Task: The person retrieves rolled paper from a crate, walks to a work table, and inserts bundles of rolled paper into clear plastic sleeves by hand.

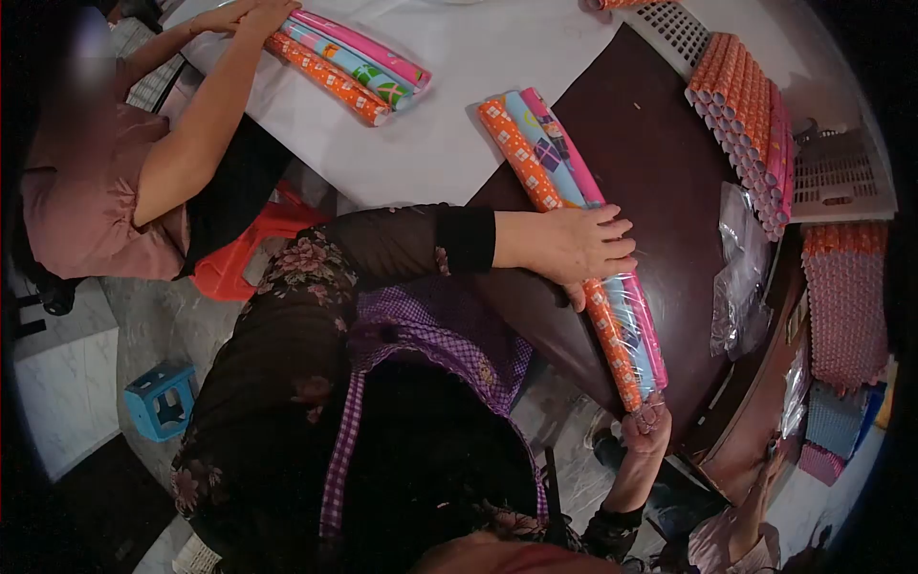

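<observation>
A bundle of wrapping paper rolls (535, 158), one orange with pale squares, one light blue and one pink, lies slantwise over the dark brown tabletop. Across its middle rests my left hand (583, 249), fingers over the rolls and thumb on the near side. Clear plastic film shines on the lower half of the bundle. At its lower end my right hand (648, 430) is closed on the gathered end of a clear plastic sleeve (650, 407). Some of my right fingers are hidden by the plastic.
Another person's hands (249, 17) hold a similar bundle (349, 67) on the white sheet (449, 124). Clear plastic bags (741, 277) lie at the table's right edge. Stacked rolls (741, 124) stand near a pale basket (841, 177). A red stool (244, 249) and blue stool (158, 402) stand left.
</observation>
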`<state>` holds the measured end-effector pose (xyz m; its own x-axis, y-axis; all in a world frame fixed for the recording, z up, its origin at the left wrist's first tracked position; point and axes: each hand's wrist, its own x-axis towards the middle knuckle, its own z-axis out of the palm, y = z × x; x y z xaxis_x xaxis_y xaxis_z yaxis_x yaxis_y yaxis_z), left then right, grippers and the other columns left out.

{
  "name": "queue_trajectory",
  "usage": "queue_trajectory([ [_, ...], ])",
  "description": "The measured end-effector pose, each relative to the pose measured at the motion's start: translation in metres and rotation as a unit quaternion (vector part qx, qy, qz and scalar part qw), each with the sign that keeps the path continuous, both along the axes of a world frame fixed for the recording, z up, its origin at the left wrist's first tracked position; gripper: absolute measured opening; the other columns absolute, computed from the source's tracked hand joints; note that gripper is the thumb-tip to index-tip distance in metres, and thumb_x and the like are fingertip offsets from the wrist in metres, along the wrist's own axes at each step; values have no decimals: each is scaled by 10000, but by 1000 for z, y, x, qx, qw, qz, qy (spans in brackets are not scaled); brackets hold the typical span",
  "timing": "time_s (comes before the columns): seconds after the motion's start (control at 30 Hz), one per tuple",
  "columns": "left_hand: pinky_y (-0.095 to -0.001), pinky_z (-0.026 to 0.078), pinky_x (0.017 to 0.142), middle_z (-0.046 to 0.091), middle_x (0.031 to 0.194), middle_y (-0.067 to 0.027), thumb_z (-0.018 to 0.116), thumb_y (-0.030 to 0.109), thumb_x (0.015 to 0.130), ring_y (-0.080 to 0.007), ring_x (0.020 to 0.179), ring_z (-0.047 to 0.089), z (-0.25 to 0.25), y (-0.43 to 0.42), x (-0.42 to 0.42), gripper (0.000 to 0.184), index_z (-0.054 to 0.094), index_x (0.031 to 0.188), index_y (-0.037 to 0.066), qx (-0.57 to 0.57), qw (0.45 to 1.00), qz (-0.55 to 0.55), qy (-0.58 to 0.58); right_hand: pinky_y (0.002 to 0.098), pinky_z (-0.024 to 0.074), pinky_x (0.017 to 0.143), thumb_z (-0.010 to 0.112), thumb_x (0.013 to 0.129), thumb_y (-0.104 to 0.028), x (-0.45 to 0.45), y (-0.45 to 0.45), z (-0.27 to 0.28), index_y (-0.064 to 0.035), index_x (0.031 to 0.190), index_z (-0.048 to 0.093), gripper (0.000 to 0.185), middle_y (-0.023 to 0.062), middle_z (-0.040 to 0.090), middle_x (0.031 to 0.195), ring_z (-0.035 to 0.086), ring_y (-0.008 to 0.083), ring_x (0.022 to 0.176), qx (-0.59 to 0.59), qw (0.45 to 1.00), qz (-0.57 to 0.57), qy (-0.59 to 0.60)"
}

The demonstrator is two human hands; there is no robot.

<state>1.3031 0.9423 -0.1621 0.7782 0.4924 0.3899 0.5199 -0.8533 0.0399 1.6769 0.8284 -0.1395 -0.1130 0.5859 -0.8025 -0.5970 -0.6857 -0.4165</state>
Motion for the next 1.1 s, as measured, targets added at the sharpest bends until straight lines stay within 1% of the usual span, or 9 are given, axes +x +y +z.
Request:
queue_trajectory([
  [0.23,-482,297,1078,511,1309,-171,643,645,693,-365,1267,437,7,0,0,902,495,1314,7,-21,1000,-5,13,231,226,299,540,965,-225,-2,-9,-5,-137,771,498,217,-55,390,483,308,82,324,92,983,18,-157],
  [0.3,-482,304,1074,512,1309,-167,645,638,700,-362,1262,444,4,0,-1,892,497,1312,8,-5,1000,-3,-1,247,266,331,572,935,-174,-6,-13,1,-77,825,549,148,-38,447,542,380,69,383,162,935,80,-306],
  [0.43,-485,305,1076,513,1311,-167,647,632,702,-357,1265,443,6,0,-2,881,501,1307,9,-2,1000,-4,-2,242,265,335,615,925,-172,-3,-13,1,-30,878,594,150,-31,474,565,392,64,395,173,927,73,-324],
  [0.5,-487,296,1084,513,1315,-167,645,627,703,-354,1273,437,9,1,-4,880,496,1311,9,-13,1000,-6,3,241,261,333,623,928,-193,-9,-9,0,-17,902,609,178,-33,474,559,385,68,385,163,902,39,-398],
  [0.73,-477,328,1044,558,1250,-139,641,655,686,-349,1219,478,2,1,-3,860,544,1259,21,38,998,-14,-44,247,270,336,618,931,-181,0,0,-7,-18,913,617,164,-31,480,557,396,74,390,154,926,15,-344],
  [0.8,-499,297,1078,498,1354,-158,653,631,677,-355,1288,425,5,1,-2,887,505,1307,23,-4,1000,-2,-11,253,273,333,614,932,-170,3,5,-10,-21,904,615,151,-26,486,564,399,78,388,156,929,34,-335],
  [0.97,-498,303,1074,499,1354,-162,659,628,669,-355,1285,426,6,2,-1,900,499,1313,21,-5,1000,-8,-6,247,298,328,600,925,-146,4,15,-4,-48,834,592,135,-17,513,570,435,87,386,116,938,16,-327],
  [1.07,-490,309,1071,499,1354,-162,660,623,672,-356,1281,428,6,2,1,901,496,1317,16,-7,1000,-8,-2,240,356,347,525,929,-170,19,20,-9,-30,885,614,172,-5,544,627,478,100,423,108,939,73,-320],
  [1.1,-485,312,1069,498,1354,-161,659,621,675,-357,1278,430,7,2,0,902,493,1319,12,-10,1000,-9,2,240,367,359,502,926,-160,39,23,-25,-14,905,611,183,4,561,651,492,103,442,137,951,96,-262],
])
